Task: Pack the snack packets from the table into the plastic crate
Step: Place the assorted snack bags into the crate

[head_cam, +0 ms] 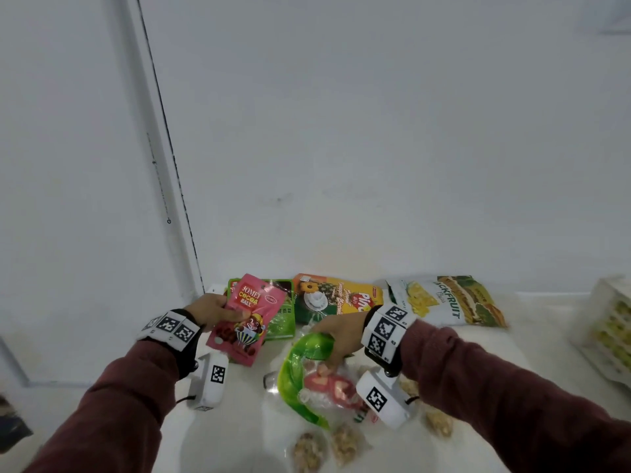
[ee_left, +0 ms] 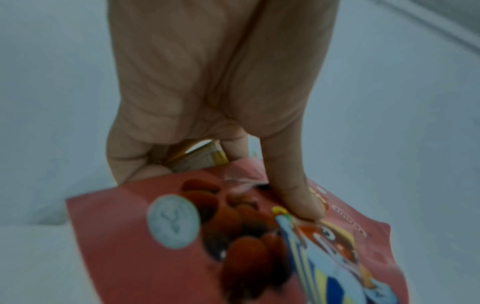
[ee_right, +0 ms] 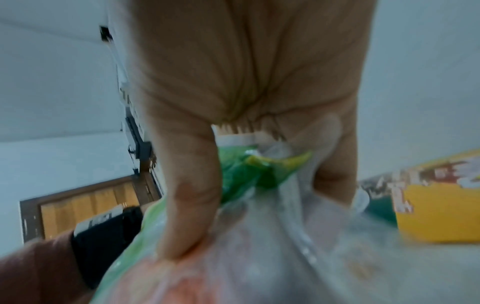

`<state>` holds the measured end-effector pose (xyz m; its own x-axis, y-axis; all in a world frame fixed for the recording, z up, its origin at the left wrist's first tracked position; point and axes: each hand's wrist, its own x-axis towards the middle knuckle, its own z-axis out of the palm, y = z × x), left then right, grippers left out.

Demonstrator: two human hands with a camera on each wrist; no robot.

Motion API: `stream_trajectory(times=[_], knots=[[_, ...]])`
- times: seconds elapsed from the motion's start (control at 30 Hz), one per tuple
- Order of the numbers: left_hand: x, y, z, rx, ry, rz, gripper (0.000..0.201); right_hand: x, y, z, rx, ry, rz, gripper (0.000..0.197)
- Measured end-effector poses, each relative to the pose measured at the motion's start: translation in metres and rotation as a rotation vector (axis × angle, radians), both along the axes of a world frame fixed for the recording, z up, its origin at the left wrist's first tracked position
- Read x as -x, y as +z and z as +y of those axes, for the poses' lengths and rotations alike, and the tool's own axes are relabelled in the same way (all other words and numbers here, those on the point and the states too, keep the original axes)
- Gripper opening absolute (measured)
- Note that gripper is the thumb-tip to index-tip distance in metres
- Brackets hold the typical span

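**Both hands hold packets above the table**

The left hand [head_cam: 213, 310] pinches a pink packet [head_cam: 246, 319], thumb [ee_left: 293, 185] pressed on the printed front and the other fingers curled behind it. The packet is lifted off the table; its long axis runs from its top edge, far and slightly right, down to its bottom edge, near and left, so it tilts toward the person. Behind it a green packet [head_cam: 281, 319] lies flat on the table.

The right hand [head_cam: 336, 336] grips the gathered green end of a clear bag [head_cam: 321, 380], thumb [ee_right: 189, 195] on one side and fingers curled round the other. The bag's long axis runs from the hand toward the person, its loose end hanging near the table front.

Beyond the right hand, along the wall, lie a yellow packet [head_cam: 334, 298] and, just right of it, a jackfruit packet [head_cam: 447, 303], both with long axes running left to right. Small clear packets of pale snacks [head_cam: 345, 445] lie on the table [head_cam: 532, 343] near the front edge. The crate [head_cam: 611, 329] stands at the right edge of the head view, well apart from both hands, with bare table between it and the jackfruit packet.
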<state>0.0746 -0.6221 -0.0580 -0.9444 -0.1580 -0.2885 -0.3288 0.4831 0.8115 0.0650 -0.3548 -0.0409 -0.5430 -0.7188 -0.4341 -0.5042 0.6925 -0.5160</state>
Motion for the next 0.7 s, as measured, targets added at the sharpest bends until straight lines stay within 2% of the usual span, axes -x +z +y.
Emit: stream_trajectory(times=[0.13, 0.23, 0.4, 0.53, 0.6, 0.67, 0.7], knots=[[-0.015, 0.04, 0.012, 0.059, 0.003, 0.138, 0.013, -0.008, 0.035, 0.038, 0.18, -0.022, 0.02, 0.048], [-0.028, 0.076, 0.044, 0.029, -0.028, 0.271, 0.011, -0.022, 0.068, 0.083, 0.348, -0.126, 0.058, 0.048], [-0.047, 0.123, 0.145, -0.1, -0.145, 0.471, 0.003, -0.066, 0.119, 0.187, 0.546, -0.295, 0.167, 0.048], [-0.064, 0.142, 0.253, -0.171, -0.322, 0.516, 0.006, -0.112, 0.148, 0.289, 0.634, -0.444, 0.313, 0.044], [-0.072, 0.146, 0.31, -0.198, -0.405, 0.513, 0.003, -0.138, 0.155, 0.341, 0.652, -0.538, 0.362, 0.054], [-0.078, 0.145, 0.363, -0.221, -0.453, 0.503, 0.004, -0.16, 0.156, 0.396, 0.684, -0.654, 0.396, 0.082], [-0.082, 0.143, 0.387, -0.229, -0.469, 0.493, 0.005, -0.172, 0.155, 0.422, 0.711, -0.704, 0.406, 0.088]])
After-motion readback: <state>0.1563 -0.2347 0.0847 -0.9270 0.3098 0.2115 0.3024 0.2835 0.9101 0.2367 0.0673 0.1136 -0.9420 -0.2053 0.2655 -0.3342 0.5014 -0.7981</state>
